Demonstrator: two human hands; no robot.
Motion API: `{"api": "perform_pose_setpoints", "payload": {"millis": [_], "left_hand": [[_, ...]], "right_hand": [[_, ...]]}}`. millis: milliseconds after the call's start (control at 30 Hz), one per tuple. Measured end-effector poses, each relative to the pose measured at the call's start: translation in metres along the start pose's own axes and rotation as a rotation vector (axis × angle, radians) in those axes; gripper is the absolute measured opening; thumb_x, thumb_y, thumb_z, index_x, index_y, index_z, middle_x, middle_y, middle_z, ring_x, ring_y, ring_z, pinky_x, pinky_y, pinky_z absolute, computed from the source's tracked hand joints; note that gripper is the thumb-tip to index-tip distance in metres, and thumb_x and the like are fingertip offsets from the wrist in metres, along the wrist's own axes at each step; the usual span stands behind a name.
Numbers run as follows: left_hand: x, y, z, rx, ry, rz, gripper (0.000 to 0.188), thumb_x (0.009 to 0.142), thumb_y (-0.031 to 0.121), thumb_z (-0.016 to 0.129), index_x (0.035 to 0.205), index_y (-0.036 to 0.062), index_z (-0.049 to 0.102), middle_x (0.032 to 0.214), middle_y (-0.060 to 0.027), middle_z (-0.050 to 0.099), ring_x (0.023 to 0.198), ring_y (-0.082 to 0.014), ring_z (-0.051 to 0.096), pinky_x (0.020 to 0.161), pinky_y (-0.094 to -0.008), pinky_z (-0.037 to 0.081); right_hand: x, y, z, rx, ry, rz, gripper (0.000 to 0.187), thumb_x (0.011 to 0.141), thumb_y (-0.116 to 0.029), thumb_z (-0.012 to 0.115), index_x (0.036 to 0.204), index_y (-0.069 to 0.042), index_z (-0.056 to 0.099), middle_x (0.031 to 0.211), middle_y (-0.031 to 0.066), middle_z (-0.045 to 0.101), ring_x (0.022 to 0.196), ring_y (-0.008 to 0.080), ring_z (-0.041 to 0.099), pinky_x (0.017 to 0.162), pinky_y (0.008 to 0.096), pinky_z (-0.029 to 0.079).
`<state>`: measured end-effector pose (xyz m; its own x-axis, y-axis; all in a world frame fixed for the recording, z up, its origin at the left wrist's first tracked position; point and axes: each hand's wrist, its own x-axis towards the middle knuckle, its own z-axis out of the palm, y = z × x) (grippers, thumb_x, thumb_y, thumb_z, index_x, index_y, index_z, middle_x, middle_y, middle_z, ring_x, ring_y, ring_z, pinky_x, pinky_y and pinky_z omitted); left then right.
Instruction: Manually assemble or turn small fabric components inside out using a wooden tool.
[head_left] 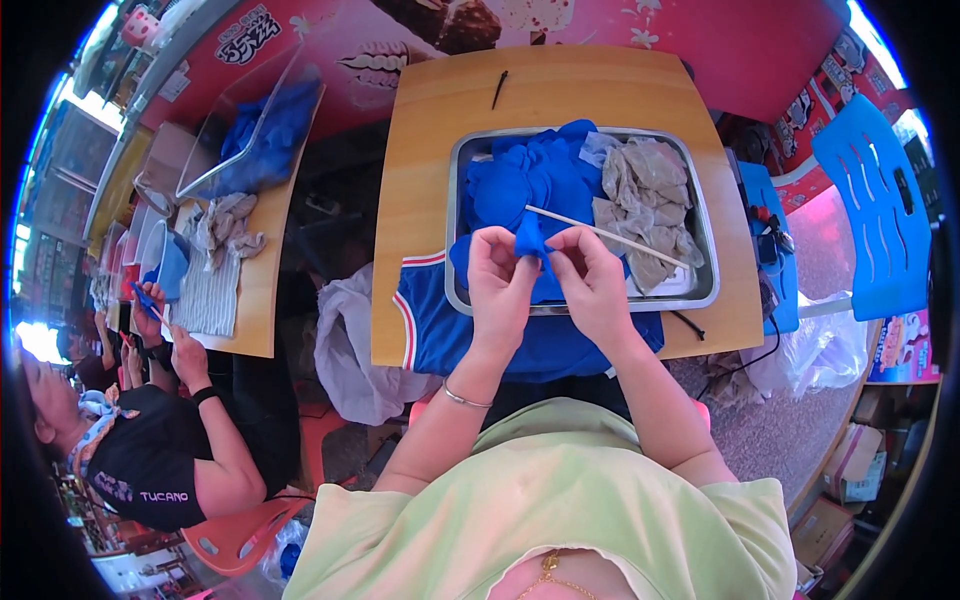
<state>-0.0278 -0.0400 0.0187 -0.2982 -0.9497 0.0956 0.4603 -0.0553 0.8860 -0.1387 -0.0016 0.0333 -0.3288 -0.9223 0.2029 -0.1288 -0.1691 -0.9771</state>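
My left hand (500,280) and my right hand (592,285) meet over the near side of a metal tray (705,200). Fingers of both pinch a small blue fabric piece (530,236) between them. Behind it, inside the tray, lies a heap of blue fabric pieces (500,190), some of them round. A pale thin stick (610,236) slants across the heap toward crumpled beige cloth (640,190) in clear plastic on the tray's right. Under my wrists, a blue garment (435,310) with red and white trim hangs over the table's near edge.
The tray stands on a wooden table (430,140), with a black strip (500,90) at its far side. To the left a co-worker (150,440) handles blue fabric and a stick at another table (265,290). Blue chairs (880,200) stand at right.
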Motion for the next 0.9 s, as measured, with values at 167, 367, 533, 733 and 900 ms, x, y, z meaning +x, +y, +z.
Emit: {"api": "perform_pose_setpoints", "payload": {"millis": [167, 367, 533, 733, 900], "left_hand": [[-0.006, -0.007, 0.007, -0.006, 0.147, -0.001, 0.01, 0.092, 0.004, 0.054, 0.101, 0.006, 0.051, 0.086, 0.0008, 0.056, 0.077, -0.0055, 0.052, 0.067, -0.0184, 0.041], [-0.014, -0.006, 0.01, -0.201, 0.091, -0.158, 0.007, 0.094, 0.008, 0.05, 0.099, 0.0079, 0.055, 0.091, 0.0033, 0.054, 0.083, -0.0037, 0.049, 0.075, -0.0195, 0.04], [-0.011, 0.006, -0.003, -0.277, -0.1, -0.24, 0.012, 0.084, -0.003, 0.048, 0.089, 0.0072, 0.053, 0.086, 0.0045, 0.051, 0.079, -0.0034, 0.048, 0.072, -0.0176, 0.037], [-0.004, 0.005, -0.011, 0.087, 0.029, -0.021, 0.011, 0.085, -0.004, 0.055, 0.085, 0.005, 0.048, 0.08, 0.0016, 0.053, 0.07, -0.0021, 0.048, 0.058, -0.0166, 0.036], [-0.008, -0.002, -0.005, 0.178, 0.05, 0.079, 0.001, 0.091, 0.001, 0.052, 0.091, 0.0013, 0.053, 0.082, 0.0012, 0.057, 0.072, -0.0027, 0.048, 0.063, -0.0173, 0.038]], "right_hand": [[0.001, 0.002, -0.003, 0.051, -0.074, 0.005, 0.008, 0.085, 0.003, 0.057, 0.092, 0.001, 0.056, 0.08, 0.0052, 0.06, 0.068, 0.0083, 0.058, 0.059, 0.023, 0.046], [0.007, 0.005, 0.0, -0.197, 0.09, -0.169, 0.015, 0.08, 0.006, 0.058, 0.093, -0.002, 0.059, 0.081, 0.0088, 0.06, 0.062, 0.0157, 0.056, 0.057, 0.026, 0.044], [0.003, 0.001, -0.004, -0.227, 0.022, -0.219, 0.016, 0.079, 0.006, 0.058, 0.092, -0.004, 0.059, 0.08, 0.0097, 0.059, 0.063, 0.0207, 0.056, 0.058, 0.0279, 0.044], [-0.001, -0.003, -0.009, -0.256, -0.173, -0.036, 0.012, 0.081, 0.004, 0.057, 0.092, -0.001, 0.057, 0.078, 0.0069, 0.057, 0.063, 0.0154, 0.052, 0.058, 0.0257, 0.041], [0.0, -0.001, -0.005, -0.063, -0.172, 0.057, 0.013, 0.083, 0.005, 0.056, 0.093, -0.001, 0.056, 0.076, 0.0033, 0.056, 0.063, 0.0077, 0.048, 0.057, 0.0222, 0.039]]}}
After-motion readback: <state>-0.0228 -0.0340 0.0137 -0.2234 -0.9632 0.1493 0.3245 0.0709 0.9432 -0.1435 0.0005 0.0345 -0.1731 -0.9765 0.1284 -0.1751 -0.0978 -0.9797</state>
